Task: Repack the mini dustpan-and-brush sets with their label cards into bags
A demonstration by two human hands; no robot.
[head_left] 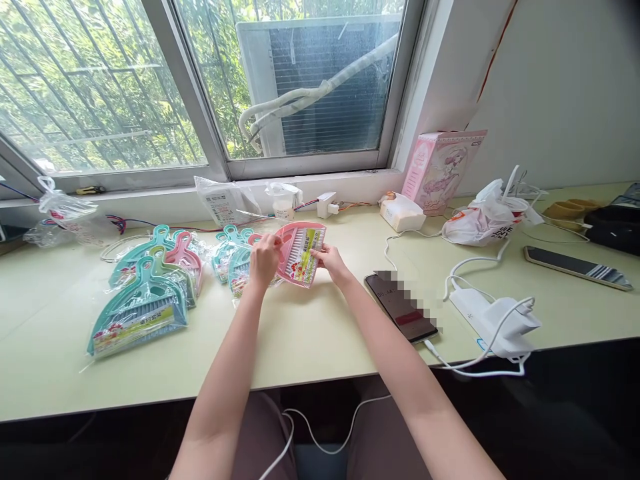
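Observation:
Above the middle of the table I hold a pink dustpan and brush set (287,270) with a printed label facing up. My left hand (265,261) is closed at its handle end, and the fingertips are pinched together there. With its thumb on top, my right hand (330,260) grips the wide edge by the label. Just left of my hands lie wrapped teal dustpan sets (227,250). Farther left is a pile of more sets in clear film, with a teal set (143,313) in front and a pink set (185,257) behind it.
Right of my arms lie a phone (400,307) and a white power strip (493,320) with cables. Along the back stand a tissue pack (403,212), a pink box (443,170) and a plastic bag (480,217). Another phone (577,268) lies far right.

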